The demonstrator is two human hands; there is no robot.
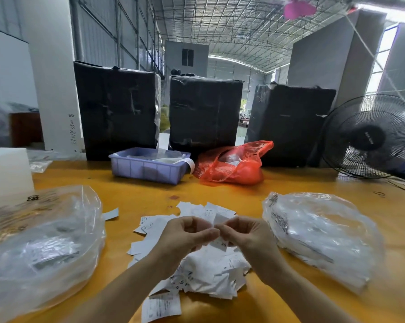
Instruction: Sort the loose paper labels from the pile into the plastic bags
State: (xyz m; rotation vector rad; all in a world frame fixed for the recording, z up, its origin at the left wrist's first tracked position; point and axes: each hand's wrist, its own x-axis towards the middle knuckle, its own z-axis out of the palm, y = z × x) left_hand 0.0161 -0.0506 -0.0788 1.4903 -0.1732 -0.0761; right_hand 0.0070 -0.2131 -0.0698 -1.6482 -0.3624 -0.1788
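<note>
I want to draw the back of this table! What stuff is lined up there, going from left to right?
White block → purple bin → red plastic bag → black fan. Behind them stand three black wrapped bundles.

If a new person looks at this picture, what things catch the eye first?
First, the two hands, left hand and right hand, pinching one paper label above the white label pile at centre. Next, clear plastic bags, one at the left, one at the right, and the red bag behind.
</note>
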